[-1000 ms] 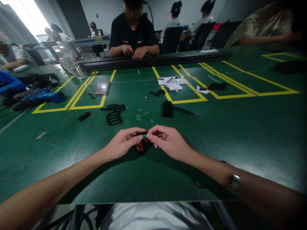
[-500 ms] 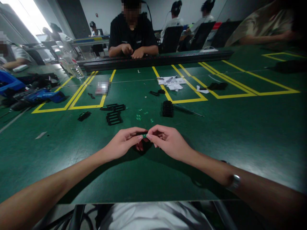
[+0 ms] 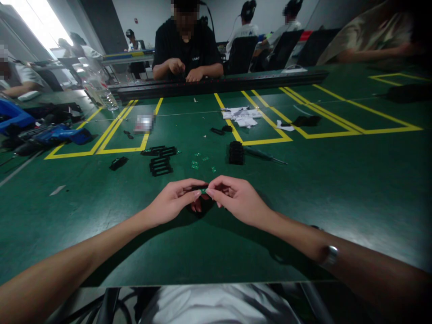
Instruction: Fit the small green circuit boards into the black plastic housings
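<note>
Between my fingertips is a small green piece (image 3: 203, 191), with a dark part behind it that my fingers mostly hide. My left hand (image 3: 179, 198) pinches it from the left, and my right hand (image 3: 236, 198) pinches its right end. Just beyond my hands lie several small green pieces (image 3: 195, 165) on the green table (image 3: 189, 252). Black rectangular frames (image 3: 161, 166) lie to their left, and a stack of black parts (image 3: 236, 153) stands to their right.
A screwdriver (image 3: 266, 155) lies right of the stack. Farther back are crumpled papers (image 3: 242, 115), a long black bar (image 3: 216, 84) and plastic bottles (image 3: 110, 100). Blue tools (image 3: 72, 136) lie at the left. A person in black (image 3: 187, 49) sits opposite.
My hands and the green piece have not visibly moved. Across the table, the person's raised hand has shifted slightly.
</note>
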{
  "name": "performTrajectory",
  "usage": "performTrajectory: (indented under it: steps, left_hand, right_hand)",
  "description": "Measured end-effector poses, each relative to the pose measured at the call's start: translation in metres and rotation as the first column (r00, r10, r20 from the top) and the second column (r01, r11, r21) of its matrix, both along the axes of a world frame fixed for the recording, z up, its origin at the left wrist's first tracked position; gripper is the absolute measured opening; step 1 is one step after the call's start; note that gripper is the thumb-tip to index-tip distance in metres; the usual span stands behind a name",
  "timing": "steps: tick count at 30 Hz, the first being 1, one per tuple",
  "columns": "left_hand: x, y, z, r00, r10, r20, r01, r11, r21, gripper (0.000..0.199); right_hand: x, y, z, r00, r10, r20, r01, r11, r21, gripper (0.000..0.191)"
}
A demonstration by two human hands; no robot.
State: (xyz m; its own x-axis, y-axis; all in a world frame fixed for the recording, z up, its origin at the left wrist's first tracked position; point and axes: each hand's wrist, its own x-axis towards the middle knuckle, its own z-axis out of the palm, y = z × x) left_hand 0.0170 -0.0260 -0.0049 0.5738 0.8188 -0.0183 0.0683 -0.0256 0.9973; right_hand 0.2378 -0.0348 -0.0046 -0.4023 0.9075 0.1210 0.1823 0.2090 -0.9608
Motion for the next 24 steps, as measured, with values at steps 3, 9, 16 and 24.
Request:
performTrajectory:
  steps: [3,9,16,24]
  left_hand:
    - [0.0002,0.0005,-0.0003,1.000,0.000,0.001,0.000,1.000,0.002,0.035]
    - [0.0002,-0.0001,-0.0008,1.000,0.007,0.009,-0.007,1.000,0.002,0.035]
    - [0.0020,0.0003,-0.0006,1.000,0.016,0.009,-0.016,1.000,-0.005,0.036]
    - [0.0012,0.0001,-0.0016,0.999,0.029,0.014,-0.029,1.000,-0.002,0.036]
  right_hand:
    - [0.0000,-0.0001,0.0001,1.000,0.001,-0.006,-0.001,1.000,-0.001,0.015]
    - [-0.0001,0.0004,-0.0005,1.000,0.004,-0.006,-0.003,1.000,0.012,0.014]
    - [-0.0007,0.0000,-0.0013,1.000,-0.003,-0.008,0.004,1.000,0.016,0.013]
    - [-0.0009,-0.0006,-0.0016,0.998,-0.031,0.051,0.028,0.998,0.061,0.014]
